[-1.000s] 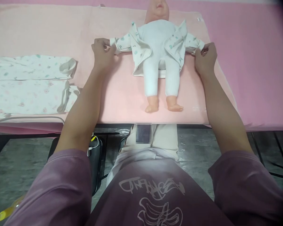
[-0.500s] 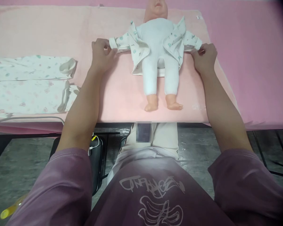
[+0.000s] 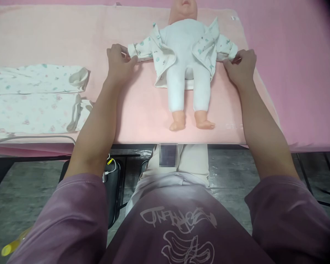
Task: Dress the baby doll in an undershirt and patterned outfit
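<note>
A baby doll (image 3: 188,44) with a white cloth body lies on its back on a pink mat (image 3: 143,110), its feet toward me. It wears a white patterned jacket (image 3: 162,58), open at the front, with both sleeves stretched out sideways. My left hand (image 3: 120,62) pinches the cuff of the sleeve on the left. On the other side, my right hand (image 3: 241,65) has its fingers closed on the cuff of the right sleeve. No doll hands show beyond the cuffs.
Two folded patterned garments (image 3: 35,79) lie on the mat at the left. A cable (image 3: 44,138) runs along the table's front edge there. Below the table are a black case (image 3: 114,194) and a yellow-capped bottle (image 3: 7,250).
My right hand has shifted slightly to the right with the sleeve cuff. My left hand stays at about the same place on the other cuff.
</note>
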Demonstrator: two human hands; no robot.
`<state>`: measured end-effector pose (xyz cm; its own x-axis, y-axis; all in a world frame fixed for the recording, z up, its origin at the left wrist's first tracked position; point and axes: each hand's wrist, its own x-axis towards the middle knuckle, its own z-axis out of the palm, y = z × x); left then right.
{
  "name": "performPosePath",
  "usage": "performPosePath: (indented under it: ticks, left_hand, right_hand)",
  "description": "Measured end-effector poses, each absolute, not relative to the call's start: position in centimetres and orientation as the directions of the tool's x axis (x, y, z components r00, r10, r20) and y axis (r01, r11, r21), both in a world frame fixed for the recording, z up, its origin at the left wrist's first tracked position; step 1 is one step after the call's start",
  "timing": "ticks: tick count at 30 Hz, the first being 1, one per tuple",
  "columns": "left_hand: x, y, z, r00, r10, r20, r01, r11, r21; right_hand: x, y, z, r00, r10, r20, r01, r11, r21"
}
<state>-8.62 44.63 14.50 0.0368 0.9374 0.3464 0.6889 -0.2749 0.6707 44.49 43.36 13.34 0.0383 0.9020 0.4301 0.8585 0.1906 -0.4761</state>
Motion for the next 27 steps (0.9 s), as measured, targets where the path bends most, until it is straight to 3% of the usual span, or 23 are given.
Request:
performPosePath:
  ticks: [2,4,7,10,14,17,22,27]
  left_hand:
    - [-7.9,43.9,14.9,-0.102,0.914,0.392,0.612,-0.253,0.749]
    - [-7.3,43.1,15.5,-0.121,0.894,0.432,0.612,-0.275,0.741]
    - [-6.5,41.8,16.7,-0.087,0.790,0.607,0.699,-0.386,0.602]
    - [-4.9,40.3,17.8,0.046,0.722,0.690,0.721,-0.502,0.478]
    - [-1.9,38.1,18.7,0.198,0.816,0.543,0.688,-0.510,0.517]
    - [-0.2,37.0,18.9,0.288,0.858,0.424,0.683,-0.495,0.537]
    - [0.3,36.2,19.3,0.314,0.886,0.340,0.662,-0.461,0.590]
    - [0.7,35.1,20.2,0.321,0.900,0.295,0.660,-0.436,0.612]
  right_hand:
    - [43.2,42.1,14.2,0.197,0.862,0.467,0.830,0.107,-0.548]
    - [41.9,40.7,15.5,0.247,0.779,0.576,0.822,0.146,-0.550]
    - [40.3,39.2,17.6,0.143,0.663,0.735,0.842,0.308,-0.442]
    - [38.4,37.9,19.1,0.005,0.726,0.688,0.799,0.411,-0.440]
    - [35.7,36.4,19.6,-0.147,0.891,0.429,0.649,0.414,-0.638]
    - [34.9,36.1,19.5,-0.180,0.922,0.344,0.551,0.384,-0.741]
    - [35.2,36.0,19.8,-0.196,0.933,0.301,0.538,0.359,-0.763]
    - [34.0,34.8,20.3,-0.208,0.903,0.377,0.553,0.426,-0.716]
